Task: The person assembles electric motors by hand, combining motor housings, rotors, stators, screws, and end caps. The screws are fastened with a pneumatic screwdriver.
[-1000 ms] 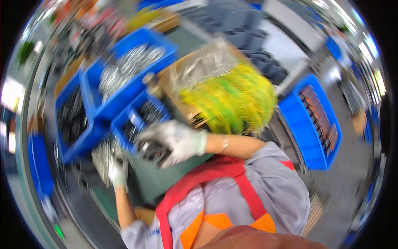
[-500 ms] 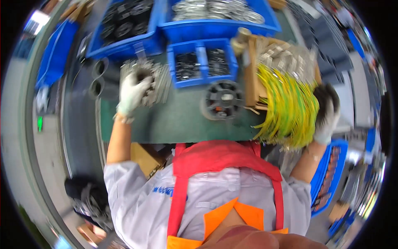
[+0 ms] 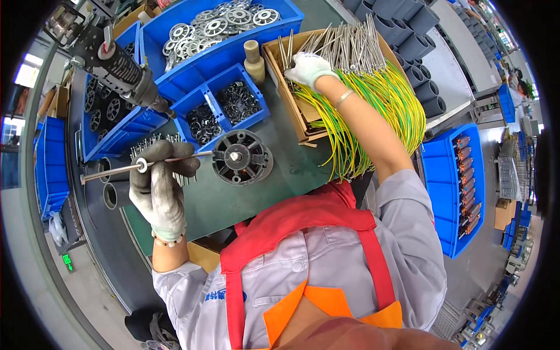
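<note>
In a white glove with grey fingers, my left hand (image 3: 160, 181) is closed around a long thin bolt (image 3: 111, 173) with a washer (image 3: 142, 165) on its shaft. The bolt's tip end points at a round black motor end cover with a spoked top (image 3: 239, 156), which stands on the bench. Over a cardboard box (image 3: 298, 119), my right hand (image 3: 310, 69) reaches down among metal rods (image 3: 350, 46) fixed to yellow-green wires (image 3: 373, 111). Its fingers are curled together with the tips partly hidden; what they grip is unclear.
Blue bins hold silver discs (image 3: 216, 26), black spoked parts (image 3: 96, 105) and small black clips (image 3: 239, 102). A power drill (image 3: 119, 70) hangs at upper left. Loose bolts (image 3: 175, 140) lie behind my left hand. A pale cylindrical post (image 3: 254, 61) stands beside the box.
The view has turned. My left hand has picked up the long bolt with its washer from the pile. My right hand has moved from the wires' right side into the box.
</note>
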Tool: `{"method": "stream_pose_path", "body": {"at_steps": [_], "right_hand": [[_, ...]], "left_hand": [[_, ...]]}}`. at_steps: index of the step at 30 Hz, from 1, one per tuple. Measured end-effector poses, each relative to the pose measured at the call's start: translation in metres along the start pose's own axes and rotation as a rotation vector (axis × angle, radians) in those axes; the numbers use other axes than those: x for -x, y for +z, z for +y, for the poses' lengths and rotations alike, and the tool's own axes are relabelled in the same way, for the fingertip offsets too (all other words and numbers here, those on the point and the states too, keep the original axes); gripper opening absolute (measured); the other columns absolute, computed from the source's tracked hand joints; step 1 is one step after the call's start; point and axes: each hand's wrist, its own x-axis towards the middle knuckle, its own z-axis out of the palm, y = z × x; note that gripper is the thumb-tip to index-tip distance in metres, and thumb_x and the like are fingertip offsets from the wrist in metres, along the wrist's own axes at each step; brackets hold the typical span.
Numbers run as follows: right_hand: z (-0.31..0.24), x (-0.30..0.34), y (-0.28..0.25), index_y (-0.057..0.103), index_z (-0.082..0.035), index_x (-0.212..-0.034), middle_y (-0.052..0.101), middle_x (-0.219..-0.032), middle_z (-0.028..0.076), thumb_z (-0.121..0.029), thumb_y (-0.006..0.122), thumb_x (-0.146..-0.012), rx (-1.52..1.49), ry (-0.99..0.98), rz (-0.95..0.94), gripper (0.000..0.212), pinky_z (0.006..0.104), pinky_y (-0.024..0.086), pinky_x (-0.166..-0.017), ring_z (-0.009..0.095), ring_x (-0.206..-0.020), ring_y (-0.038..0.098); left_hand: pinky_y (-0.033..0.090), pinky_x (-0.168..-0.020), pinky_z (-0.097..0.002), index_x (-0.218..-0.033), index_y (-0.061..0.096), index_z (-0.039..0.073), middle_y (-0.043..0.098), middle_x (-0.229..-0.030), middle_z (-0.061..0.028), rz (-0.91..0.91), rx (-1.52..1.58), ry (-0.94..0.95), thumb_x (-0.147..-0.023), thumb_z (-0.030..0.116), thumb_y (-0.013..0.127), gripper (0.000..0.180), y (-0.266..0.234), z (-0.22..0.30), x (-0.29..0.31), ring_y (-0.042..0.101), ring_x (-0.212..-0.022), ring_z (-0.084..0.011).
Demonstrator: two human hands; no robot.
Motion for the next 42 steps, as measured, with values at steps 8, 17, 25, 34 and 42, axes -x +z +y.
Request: {"method": "stream_pose_path", "body": {"at_steps": [8, 17, 25, 34, 42], "right_hand": [[0.022, 0.012, -0.005, 0.071, -0.002, -0.105, 0.072, -0.105, 0.016, -0.032, 0.069, -0.088, -0.577, -0.149, 0.258, 0.035, 0.0352, 0.052, -0.087, 0.025, -0.098, 0.069], [0.011, 0.123, -0.088, 0.061, 0.001, -0.113, 0.068, -0.091, 0.005, -0.019, 0.066, -0.095, -1.204, -0.277, 0.330, 0.027, 0.0249, 0.051, -0.075, 0.010, -0.080, 0.062], [-0.004, 0.204, -0.134, 0.068, 0.005, -0.102, 0.071, -0.093, 0.007, 0.001, 0.069, -0.081, -0.947, -0.367, 0.223, 0.021, 0.0242, 0.051, -0.075, 0.010, -0.082, 0.064], [-0.074, 0.203, -0.174, 0.073, -0.009, -0.093, 0.058, -0.065, 0.012, -0.010, 0.072, -0.069, -0.179, -0.809, -0.114, 0.024, 0.0371, 0.045, -0.052, 0.028, -0.059, 0.061], [-0.087, 0.211, -0.188, 0.073, -0.008, -0.094, 0.049, -0.060, 0.007, -0.011, 0.074, -0.063, 0.001, -0.832, -0.074, 0.030, 0.0392, 0.033, -0.049, 0.027, -0.052, 0.051]], "left_hand": [[0.054, -0.089, -0.0403, -0.120, 0.057, -0.002, 0.067, -0.107, -0.0244, 0.100, 0.080, 0.103, -0.100, 0.009, 0.049, 0.024, -0.007, 0.008, 0.003, 0.068, -0.098, -0.0322], [0.054, -0.089, -0.0329, -0.119, 0.056, -0.003, 0.067, -0.103, -0.0130, -0.241, 0.207, -0.190, -0.101, 0.011, 0.047, 0.024, 0.035, 0.019, -0.032, 0.066, -0.098, -0.0187], [0.054, -0.086, -0.0333, -0.120, 0.056, -0.004, 0.067, -0.103, -0.0129, -0.343, -0.064, -0.217, -0.101, 0.010, 0.049, 0.024, 0.035, 0.014, -0.043, 0.066, -0.095, -0.0196], [0.054, -0.087, -0.0296, -0.114, 0.060, -0.004, 0.068, -0.103, -0.0110, -0.509, -0.416, -0.003, -0.100, 0.001, 0.047, 0.020, 0.028, 0.016, -0.044, 0.067, -0.096, -0.0168], [0.054, -0.075, -0.0309, -0.110, 0.063, 0.002, 0.070, -0.093, -0.0115, -0.483, -0.334, 0.113, -0.096, 0.009, 0.057, 0.017, 0.023, 0.000, -0.038, 0.070, -0.084, -0.0247]]}}
